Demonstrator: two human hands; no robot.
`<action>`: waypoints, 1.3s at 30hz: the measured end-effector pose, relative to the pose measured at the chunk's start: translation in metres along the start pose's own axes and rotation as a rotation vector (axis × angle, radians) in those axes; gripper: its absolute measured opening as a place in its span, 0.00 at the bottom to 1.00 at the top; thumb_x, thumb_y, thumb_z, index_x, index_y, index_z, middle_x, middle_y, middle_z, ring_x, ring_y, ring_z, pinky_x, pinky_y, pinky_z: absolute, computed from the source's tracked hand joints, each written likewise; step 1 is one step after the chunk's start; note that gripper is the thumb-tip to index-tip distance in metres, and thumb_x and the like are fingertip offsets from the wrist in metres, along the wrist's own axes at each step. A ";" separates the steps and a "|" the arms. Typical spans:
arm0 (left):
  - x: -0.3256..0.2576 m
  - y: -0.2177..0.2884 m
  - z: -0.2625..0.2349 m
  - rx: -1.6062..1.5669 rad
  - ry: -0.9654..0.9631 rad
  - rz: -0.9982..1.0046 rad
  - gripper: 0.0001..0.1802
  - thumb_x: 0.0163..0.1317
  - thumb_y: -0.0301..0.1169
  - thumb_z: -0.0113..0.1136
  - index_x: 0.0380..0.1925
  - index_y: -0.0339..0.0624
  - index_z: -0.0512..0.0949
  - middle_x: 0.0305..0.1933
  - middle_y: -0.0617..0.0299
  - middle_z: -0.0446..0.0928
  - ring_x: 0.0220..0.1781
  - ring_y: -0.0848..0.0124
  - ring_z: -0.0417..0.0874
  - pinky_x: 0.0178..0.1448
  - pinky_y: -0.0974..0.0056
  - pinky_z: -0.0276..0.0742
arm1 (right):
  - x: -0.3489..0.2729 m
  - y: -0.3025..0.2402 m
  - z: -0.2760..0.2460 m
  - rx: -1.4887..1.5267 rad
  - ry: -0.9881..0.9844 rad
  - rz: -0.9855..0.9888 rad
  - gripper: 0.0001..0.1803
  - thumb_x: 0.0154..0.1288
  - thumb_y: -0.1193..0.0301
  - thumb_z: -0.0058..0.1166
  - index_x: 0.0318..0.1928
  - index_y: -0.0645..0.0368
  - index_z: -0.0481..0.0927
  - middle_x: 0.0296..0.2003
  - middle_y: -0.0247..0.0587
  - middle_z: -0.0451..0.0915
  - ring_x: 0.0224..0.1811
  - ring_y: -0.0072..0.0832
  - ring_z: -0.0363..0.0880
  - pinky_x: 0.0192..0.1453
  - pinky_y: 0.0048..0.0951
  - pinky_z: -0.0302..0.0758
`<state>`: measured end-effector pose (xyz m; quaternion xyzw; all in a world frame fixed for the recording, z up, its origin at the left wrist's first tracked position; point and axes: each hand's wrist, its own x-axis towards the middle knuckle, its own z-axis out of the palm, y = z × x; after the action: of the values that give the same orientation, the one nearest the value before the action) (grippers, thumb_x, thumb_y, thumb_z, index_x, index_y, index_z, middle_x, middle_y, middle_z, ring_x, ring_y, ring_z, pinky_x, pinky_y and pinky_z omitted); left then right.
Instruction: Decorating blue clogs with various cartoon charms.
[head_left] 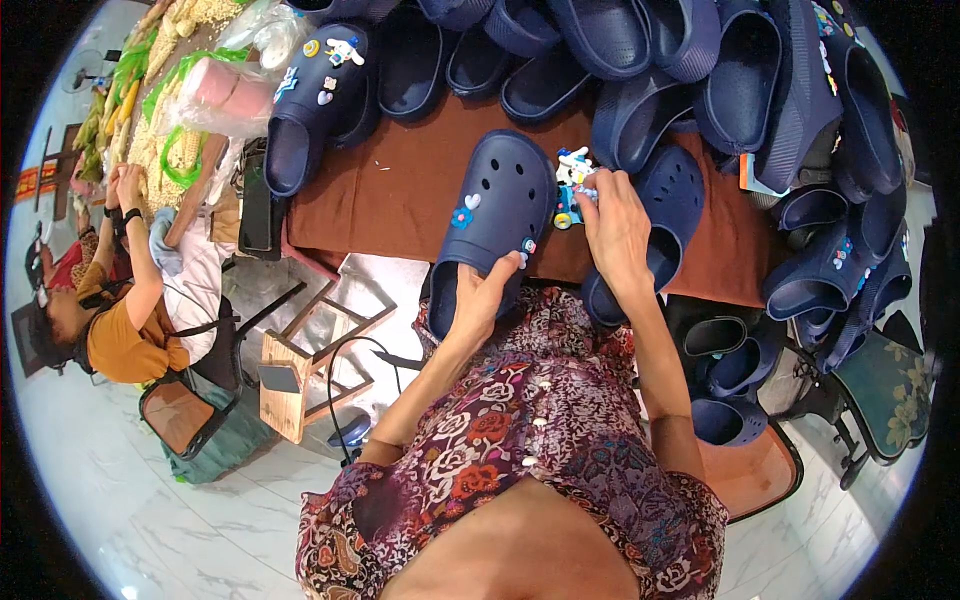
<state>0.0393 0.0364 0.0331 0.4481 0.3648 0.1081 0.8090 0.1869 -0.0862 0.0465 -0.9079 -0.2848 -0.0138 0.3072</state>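
Observation:
My left hand (485,295) grips a navy blue clog (497,195) by its opening, thumb on top and the other fingers hidden inside. The clog's toe points away from me. On its upper sit a white heart charm (473,202), a blue flower charm (462,218) and a small figure charm (527,246) beside my thumb. My right hand (617,225) is over a small heap of colourful shoe charms (573,170) on the brown cloth, fingertips pinched together at a charm. Under my right wrist lies a second navy clog (672,200), its upper without visible charms.
Many navy clogs (610,40) are piled along the far side and right of the brown-covered table (390,215). A decorated clog (310,100) stands at the left. Further left, a co-worker (130,320) sits by a table of corn. A wooden stool frame (290,385) stands below.

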 end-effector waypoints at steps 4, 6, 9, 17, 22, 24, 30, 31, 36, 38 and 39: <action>-0.002 0.006 -0.001 0.102 -0.007 -0.026 0.32 0.58 0.29 0.64 0.59 0.23 0.64 0.58 0.50 0.73 0.58 0.66 0.74 0.64 0.64 0.67 | 0.002 0.006 0.008 -0.109 -0.001 -0.038 0.10 0.60 0.71 0.58 0.40 0.59 0.73 0.35 0.46 0.73 0.38 0.45 0.76 0.41 0.45 0.72; -0.002 0.004 -0.002 0.106 -0.009 -0.025 0.32 0.59 0.28 0.64 0.60 0.23 0.64 0.58 0.50 0.73 0.58 0.66 0.75 0.64 0.64 0.67 | 0.001 0.006 0.009 -0.129 0.009 -0.046 0.10 0.60 0.71 0.59 0.40 0.59 0.74 0.36 0.46 0.73 0.38 0.45 0.76 0.41 0.44 0.72; -0.002 0.005 -0.002 0.096 -0.007 -0.022 0.32 0.59 0.28 0.63 0.59 0.23 0.64 0.58 0.50 0.73 0.58 0.67 0.75 0.64 0.64 0.68 | 0.001 0.001 0.005 -0.123 0.039 -0.066 0.10 0.60 0.71 0.59 0.40 0.59 0.74 0.37 0.45 0.73 0.38 0.45 0.76 0.41 0.43 0.72; -0.008 0.006 0.001 0.109 0.016 0.009 0.27 0.61 0.27 0.62 0.58 0.25 0.67 0.55 0.51 0.74 0.55 0.68 0.76 0.61 0.65 0.71 | -0.037 -0.029 0.007 0.341 -0.243 0.165 0.20 0.60 0.55 0.62 0.27 0.60 0.73 0.27 0.42 0.74 0.32 0.41 0.75 0.36 0.40 0.71; -0.013 0.006 0.000 0.115 0.057 0.009 0.26 0.60 0.27 0.61 0.57 0.30 0.68 0.52 0.56 0.76 0.53 0.70 0.76 0.60 0.65 0.70 | -0.047 -0.034 0.030 0.293 -0.264 0.154 0.24 0.61 0.52 0.61 0.30 0.60 0.70 0.26 0.44 0.73 0.31 0.43 0.75 0.36 0.42 0.71; -0.010 0.000 -0.006 0.132 0.074 -0.012 0.25 0.60 0.27 0.62 0.57 0.30 0.68 0.52 0.56 0.76 0.53 0.70 0.77 0.59 0.65 0.70 | -0.046 -0.035 0.029 0.350 -0.320 0.202 0.24 0.62 0.51 0.59 0.31 0.60 0.68 0.25 0.46 0.74 0.31 0.45 0.77 0.36 0.43 0.71; -0.009 -0.005 -0.008 0.090 0.101 -0.028 0.25 0.60 0.26 0.62 0.56 0.30 0.69 0.53 0.55 0.76 0.53 0.70 0.77 0.59 0.64 0.71 | -0.050 -0.043 0.029 0.259 -0.331 0.156 0.20 0.70 0.56 0.50 0.36 0.63 0.66 0.27 0.52 0.76 0.33 0.51 0.77 0.39 0.47 0.73; -0.008 -0.005 -0.008 0.085 0.101 -0.025 0.25 0.60 0.26 0.62 0.56 0.30 0.69 0.53 0.55 0.76 0.52 0.70 0.77 0.58 0.64 0.71 | -0.051 -0.045 0.031 0.197 -0.302 0.111 0.18 0.71 0.59 0.49 0.36 0.63 0.66 0.28 0.53 0.76 0.33 0.51 0.77 0.39 0.48 0.73; -0.010 0.003 0.002 0.050 0.112 0.003 0.24 0.61 0.25 0.61 0.56 0.29 0.69 0.52 0.55 0.77 0.52 0.70 0.78 0.58 0.66 0.72 | -0.053 -0.041 0.032 0.156 -0.265 0.043 0.13 0.73 0.64 0.46 0.38 0.64 0.66 0.29 0.54 0.76 0.34 0.52 0.77 0.40 0.49 0.73; -0.007 0.005 0.001 0.037 0.117 0.017 0.22 0.62 0.25 0.61 0.55 0.28 0.69 0.50 0.55 0.77 0.50 0.71 0.78 0.56 0.67 0.72 | -0.053 -0.034 0.032 0.344 -0.267 0.100 0.11 0.73 0.66 0.44 0.39 0.63 0.67 0.30 0.53 0.77 0.35 0.51 0.78 0.40 0.48 0.73; -0.005 0.006 0.000 0.039 0.090 0.004 0.24 0.61 0.25 0.61 0.57 0.29 0.68 0.52 0.54 0.77 0.52 0.69 0.78 0.59 0.65 0.71 | -0.054 -0.030 0.028 0.429 -0.333 0.186 0.09 0.73 0.68 0.42 0.41 0.61 0.69 0.31 0.52 0.79 0.36 0.50 0.79 0.40 0.47 0.73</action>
<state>0.0367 0.0369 0.0403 0.4590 0.4021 0.1226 0.7827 0.1218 -0.0780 0.0297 -0.8341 -0.2433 0.2244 0.4413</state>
